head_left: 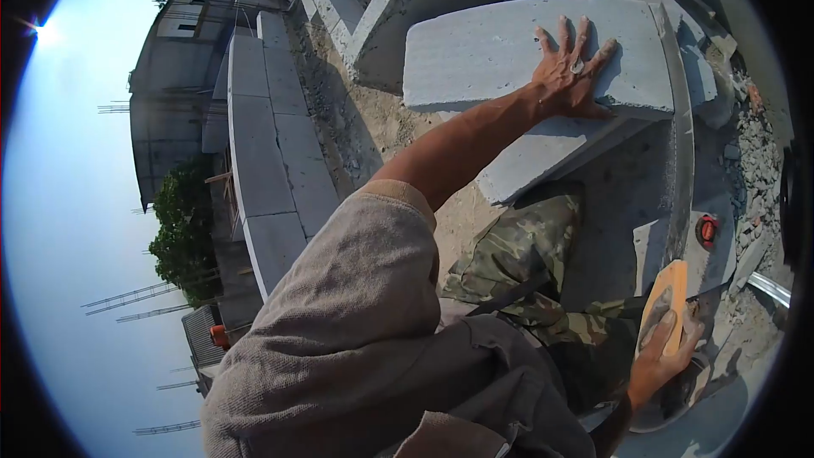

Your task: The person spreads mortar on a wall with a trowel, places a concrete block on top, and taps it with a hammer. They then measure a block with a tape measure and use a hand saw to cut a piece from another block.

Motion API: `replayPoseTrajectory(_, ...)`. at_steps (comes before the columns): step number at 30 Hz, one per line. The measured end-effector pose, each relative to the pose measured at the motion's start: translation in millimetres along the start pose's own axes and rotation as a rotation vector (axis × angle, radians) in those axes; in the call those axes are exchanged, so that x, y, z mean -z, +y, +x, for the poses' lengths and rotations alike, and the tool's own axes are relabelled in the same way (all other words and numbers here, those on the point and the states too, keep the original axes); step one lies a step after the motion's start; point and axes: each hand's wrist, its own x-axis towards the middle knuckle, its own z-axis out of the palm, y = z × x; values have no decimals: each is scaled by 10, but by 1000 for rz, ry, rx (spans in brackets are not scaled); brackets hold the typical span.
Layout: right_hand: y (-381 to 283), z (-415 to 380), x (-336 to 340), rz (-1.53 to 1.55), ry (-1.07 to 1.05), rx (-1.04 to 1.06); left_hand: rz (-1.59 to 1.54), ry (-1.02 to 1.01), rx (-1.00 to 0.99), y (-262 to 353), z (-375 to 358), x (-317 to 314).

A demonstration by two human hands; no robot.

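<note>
My left hand (575, 76) lies flat on the top of a pale grey lightweight concrete block (475, 47), fingers spread, with a ring on one finger. My right hand (666, 356) is wrapped around the wooden handle of a handsaw (681, 178). The long blade, dusted pale, runs up from the handle along the right end of the block, its far part right at the block's edge. Beneath this block sits another pale block (530, 157), partly covered by it. My camouflage-clad leg (526, 242) is bent close by.
A red and black tape measure (706, 230) lies on a pale slab beside the saw. Rubble (763, 161) and a shiny metal bar (770, 290) are at the right. A low block wall (271, 136) stretches along the left, with buildings (174, 76) and trees beyond.
</note>
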Motion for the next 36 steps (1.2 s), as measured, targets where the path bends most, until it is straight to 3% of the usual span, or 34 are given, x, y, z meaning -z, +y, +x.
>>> replayPoseTrajectory(2,-171,44,15,-34,-28,-66,-4,-37,-8,56,-36,-71)
replayPoseTrajectory(3,-208,468,-243,1,-41,-216,22,8,-21,3,-17,-96)
replayPoseTrajectory(4,-133,966,-503,-110,-52,-75,48,54,-27,-35,-10,-116)
replayPoseTrajectory(5,-152,1339,-606,22,-76,-63,48,70,-28,-42,-12,-147)
replayPoseTrajectory(6,-178,1578,-606,53,-131,-186,61,68,-36,-104,29,-159)
replayPoseTrajectory(8,1,1241,-608,-7,-159,-54,39,101,-19,-61,22,-248)
replayPoseTrajectory(10,94,341,-319,-224,22,14,13,56,7,37,24,-107)
replayPoseTrajectory(12,19,-216,106,35,29,-26,14,-14,24,32,31,-13)
replayPoseTrajectory(16,74,557,-174,-101,-76,-219,34,8,3,18,38,-88)
replayPoseTrajectory(17,185,950,-467,-173,-12,-84,43,12,7,16,29,-130)
replayPoseTrajectory(18,235,1349,-517,-92,-188,-32,53,34,7,-8,38,-190)
replayPoseTrajectory(19,140,1554,-599,-137,-145,-148,65,46,-2,-50,51,-237)
replayPoseTrajectory(21,61,1532,-654,-188,-103,-300,61,29,-4,-83,56,-294)
replayPoseTrajectory(23,116,1470,-677,-101,-164,-59,47,37,6,-98,118,-365)
replayPoseTrajectory(27,250,1351,-721,45,-71,-122,52,28,8,-101,85,-284)
replayPoseTrajectory(29,71,1409,-696,-149,38,-25,36,20,8,-75,67,-209)
replayPoseTrajectory(32,5,1563,-649,-146,-44,-52,-26,65,28,-48,110,-178)
replayPoseTrajectory(34,-21,1575,-644,-189,-3,22,-336,35,208,-3,291,-82)
replayPoseTrajectory(35,-30,1600,-660,-229,27,91,-358,127,336,-1,508,-133)
replayPoseTrajectory(36,-65,1635,-665,-130,-59,-31,-371,171,418,11,737,-81)
